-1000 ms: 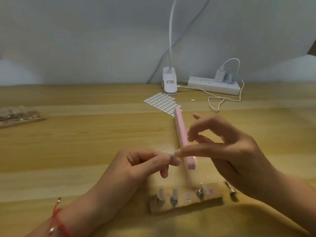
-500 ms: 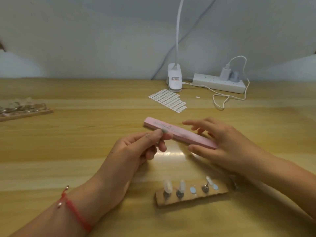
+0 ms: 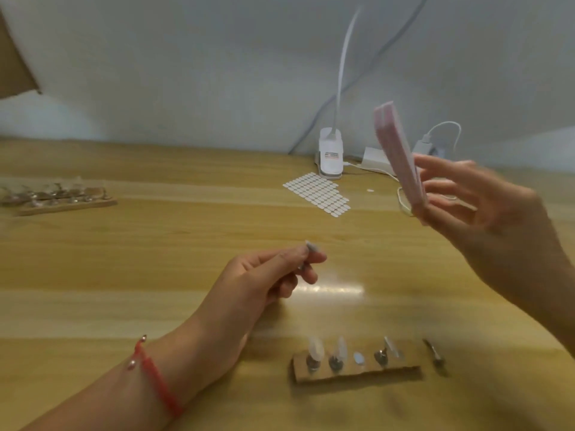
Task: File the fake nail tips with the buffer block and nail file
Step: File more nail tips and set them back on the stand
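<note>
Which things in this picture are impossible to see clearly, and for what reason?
Head view:
Grip of the right hand on the pink buffer block: motion blur.
Nail tip in the left hand: tiny, fingers cover it.
Power strip: partly behind the block.
Far-left tray: blurred contents.

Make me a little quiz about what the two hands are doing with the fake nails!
1. True or false: the right hand is empty.
2. What does the left hand pinch? A a coin, B a nail tip, C a pencil.
3. Fill the gap: the red bracelet is on the ___ wrist.
Key: 1 false, it holds the pink block up in the air. 2 B. 3 left.
</note>
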The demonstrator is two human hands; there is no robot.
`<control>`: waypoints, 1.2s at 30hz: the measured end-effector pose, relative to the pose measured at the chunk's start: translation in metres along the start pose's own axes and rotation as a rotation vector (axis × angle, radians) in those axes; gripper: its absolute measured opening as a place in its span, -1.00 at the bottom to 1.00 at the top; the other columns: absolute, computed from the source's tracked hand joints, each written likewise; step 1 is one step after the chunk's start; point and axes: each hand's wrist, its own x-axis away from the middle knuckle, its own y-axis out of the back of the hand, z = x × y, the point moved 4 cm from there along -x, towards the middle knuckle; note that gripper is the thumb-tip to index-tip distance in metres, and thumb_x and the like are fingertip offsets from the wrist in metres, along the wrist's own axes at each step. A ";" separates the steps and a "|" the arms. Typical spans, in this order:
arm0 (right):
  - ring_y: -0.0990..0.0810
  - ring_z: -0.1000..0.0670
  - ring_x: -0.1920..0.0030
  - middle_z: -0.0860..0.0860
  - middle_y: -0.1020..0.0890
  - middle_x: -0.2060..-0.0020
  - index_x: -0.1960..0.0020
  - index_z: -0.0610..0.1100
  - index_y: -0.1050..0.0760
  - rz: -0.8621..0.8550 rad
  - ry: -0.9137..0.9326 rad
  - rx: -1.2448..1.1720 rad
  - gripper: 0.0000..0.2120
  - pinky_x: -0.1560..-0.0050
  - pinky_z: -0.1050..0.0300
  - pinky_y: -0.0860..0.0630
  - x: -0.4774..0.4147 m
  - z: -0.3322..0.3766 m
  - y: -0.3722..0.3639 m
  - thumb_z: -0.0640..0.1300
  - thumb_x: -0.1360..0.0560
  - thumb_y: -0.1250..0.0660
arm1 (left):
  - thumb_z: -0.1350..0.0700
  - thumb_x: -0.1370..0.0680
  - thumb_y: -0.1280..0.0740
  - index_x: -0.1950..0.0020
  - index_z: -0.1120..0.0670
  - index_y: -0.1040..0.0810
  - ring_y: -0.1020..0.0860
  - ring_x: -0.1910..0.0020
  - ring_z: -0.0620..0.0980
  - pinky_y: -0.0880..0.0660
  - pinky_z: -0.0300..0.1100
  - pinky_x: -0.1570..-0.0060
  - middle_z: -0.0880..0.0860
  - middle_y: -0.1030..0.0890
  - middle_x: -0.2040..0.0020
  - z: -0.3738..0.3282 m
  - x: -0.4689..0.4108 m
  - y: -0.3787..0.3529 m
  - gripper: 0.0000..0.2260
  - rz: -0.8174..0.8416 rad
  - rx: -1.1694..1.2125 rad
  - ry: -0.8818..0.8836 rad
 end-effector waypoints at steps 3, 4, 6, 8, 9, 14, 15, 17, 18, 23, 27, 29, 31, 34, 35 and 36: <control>-0.58 0.05 -0.24 0.13 -0.60 -0.17 -0.22 0.12 -0.53 0.026 0.051 -0.079 -0.62 -0.27 0.28 -0.48 0.020 0.013 -0.015 -0.09 -0.42 -0.36 | -0.15 -0.26 -0.41 0.18 0.01 -0.74 -0.38 0.40 -0.18 -0.39 -0.45 0.33 -0.07 -0.59 0.35 0.000 0.000 -0.001 -0.71 -0.007 -0.004 -0.016; -0.57 0.04 -0.25 0.10 -0.59 -0.17 -0.20 0.08 -0.51 0.018 0.102 -0.017 -0.63 -0.30 0.26 -0.47 0.024 0.016 -0.019 -0.13 -0.41 -0.36 | -0.15 -0.26 -0.41 0.20 0.00 -0.74 -0.38 0.40 -0.18 -0.39 -0.45 0.33 -0.07 -0.60 0.35 0.000 0.000 -0.002 -0.72 0.001 -0.017 -0.020; -0.56 -0.01 -0.26 0.01 -0.59 -0.15 -0.14 -0.03 -0.51 -0.001 0.198 0.071 -0.70 -0.35 0.15 -0.46 0.030 0.017 -0.022 -0.19 -0.42 -0.37 | -0.12 -0.33 -0.38 0.17 -0.01 -0.73 -0.39 0.37 -0.18 -0.39 -0.45 0.30 -0.07 -0.61 0.34 -0.001 0.002 -0.004 -0.75 0.031 -0.071 -0.017; -0.57 -0.01 -0.27 0.00 -0.65 -0.12 -0.15 -0.06 -0.52 -0.017 0.160 -0.023 -0.73 -0.35 0.09 -0.47 0.034 0.013 -0.020 -0.12 -0.45 -0.38 | -0.10 -0.38 -0.35 0.14 -0.02 -0.73 -0.40 0.34 -0.17 -0.39 -0.43 0.27 -0.07 -0.61 0.32 -0.001 0.004 -0.005 -0.76 0.057 -0.119 -0.013; -0.60 0.01 -0.25 0.02 -0.67 -0.11 -0.17 -0.05 -0.51 -0.033 0.073 -0.142 -0.70 -0.32 0.10 -0.50 0.035 0.010 -0.018 -0.06 -0.45 -0.38 | -0.10 -0.38 -0.34 0.13 -0.02 -0.73 -0.40 0.33 -0.17 -0.39 -0.43 0.26 -0.07 -0.61 0.32 -0.001 0.004 -0.005 -0.76 0.060 -0.124 -0.013; -0.70 -0.13 0.03 -0.12 -0.68 0.03 -0.38 -0.08 -0.44 -0.029 -0.499 -0.922 -0.56 -0.01 -0.01 -0.66 0.032 -0.013 -0.016 -0.23 -0.51 -0.25 | -0.11 -0.34 -0.41 0.13 -0.01 -0.73 -0.40 0.34 -0.17 -0.40 -0.40 0.26 -0.07 -0.61 0.32 0.001 0.003 -0.003 -0.76 0.042 -0.115 -0.004; -0.69 -0.11 0.12 -0.14 -0.67 0.09 -0.41 -0.06 -0.41 -0.024 -0.593 -0.991 -0.52 0.04 -0.04 -0.67 0.033 -0.018 -0.018 -0.26 -0.49 -0.19 | -0.14 -0.31 -0.42 0.12 -0.01 -0.73 -0.40 0.34 -0.18 -0.40 -0.39 0.25 -0.07 -0.61 0.32 0.001 0.003 -0.003 -0.72 0.041 -0.118 -0.009; -0.58 -0.03 0.32 -0.11 -0.60 0.24 -0.38 -0.13 -0.46 -0.011 -0.718 -1.030 -0.48 0.25 0.08 -0.64 0.036 -0.024 -0.022 -0.27 -0.44 -0.13 | -0.21 -0.26 -0.39 0.12 -0.01 -0.73 -0.41 0.34 -0.18 -0.39 -0.31 0.19 -0.06 -0.61 0.32 0.002 0.002 -0.003 -0.64 0.031 -0.125 -0.017; -0.51 0.01 0.38 -0.08 -0.56 0.27 -0.34 -0.15 -0.50 0.003 -0.753 -1.008 -0.50 0.35 0.17 -0.57 0.037 -0.025 -0.024 -0.22 -0.43 -0.14 | -0.22 -0.25 -0.38 0.12 -0.01 -0.73 -0.40 0.34 -0.17 -0.37 -0.26 0.17 -0.06 -0.61 0.32 0.002 0.002 -0.003 -0.63 0.024 -0.127 -0.018; -0.38 0.11 0.46 0.03 -0.53 0.26 -0.22 -0.01 -0.58 0.067 -0.726 -0.728 -0.57 0.53 0.29 -0.34 0.037 -0.025 -0.022 0.16 -0.44 -0.30 | -0.22 -0.23 -0.38 0.13 -0.02 -0.73 -0.41 0.36 -0.18 -0.39 -0.29 0.19 -0.07 -0.60 0.33 0.003 0.002 -0.002 -0.63 0.019 -0.143 -0.016; -0.52 0.09 0.40 0.02 -0.56 0.28 -0.16 -0.06 -0.63 -0.007 -0.680 -0.787 -0.59 0.51 0.28 -0.45 0.037 -0.019 -0.023 0.06 -0.36 -0.38 | -0.20 -0.25 -0.39 0.12 -0.01 -0.73 -0.41 0.36 -0.18 -0.42 -0.44 0.28 -0.06 -0.61 0.32 0.003 0.002 -0.002 -0.64 0.028 -0.131 -0.018; -0.65 0.10 0.20 0.06 -0.64 0.21 -0.17 0.01 -0.61 -0.069 -0.572 -0.669 -0.59 0.31 0.25 -0.60 0.035 -0.018 -0.016 0.04 -0.34 -0.39 | -0.19 -0.26 -0.40 0.12 -0.02 -0.73 -0.41 0.36 -0.18 -0.42 -0.44 0.27 -0.07 -0.61 0.32 0.002 0.002 -0.002 -0.66 0.033 -0.141 -0.019; -0.64 0.13 -0.04 0.13 -0.66 0.03 -0.22 0.12 -0.52 -0.086 -0.353 -0.361 -0.59 0.03 0.32 -0.59 0.032 -0.009 -0.008 0.07 -0.37 -0.38 | -0.14 -0.28 -0.46 0.13 -0.03 -0.73 -0.41 0.36 -0.18 -0.42 -0.43 0.27 -0.08 -0.60 0.33 0.001 0.003 -0.004 -0.73 0.037 -0.154 -0.018; -0.50 0.18 -0.16 0.03 -0.56 -0.15 -0.30 0.07 -0.44 -0.040 0.043 0.099 -0.67 -0.19 0.40 -0.44 0.034 0.009 -0.009 0.00 -0.54 -0.31 | -0.18 -0.27 -0.40 0.16 -0.03 -0.73 -0.38 0.36 -0.18 -0.41 -0.44 0.27 -0.08 -0.60 0.33 0.001 0.003 -0.004 -0.70 0.026 -0.148 -0.014; -0.48 0.15 -0.17 -0.02 -0.54 -0.17 -0.31 0.02 -0.43 -0.021 0.167 0.189 -0.69 -0.24 0.41 -0.40 0.037 0.014 -0.013 -0.07 -0.57 -0.30 | -0.18 -0.27 -0.38 0.16 -0.04 -0.73 -0.38 0.36 -0.17 -0.40 -0.43 0.27 -0.08 -0.60 0.33 0.001 0.003 -0.004 -0.70 0.021 -0.143 -0.015; -0.48 0.11 -0.19 -0.07 -0.53 -0.17 -0.31 0.01 -0.45 0.005 0.264 0.229 -0.67 -0.31 0.34 -0.38 0.040 0.019 -0.018 -0.12 -0.55 -0.29 | -0.16 -0.29 -0.38 0.16 -0.04 -0.74 -0.39 0.34 -0.16 -0.39 -0.40 0.26 -0.07 -0.61 0.33 0.001 0.003 -0.004 -0.72 0.022 -0.142 -0.013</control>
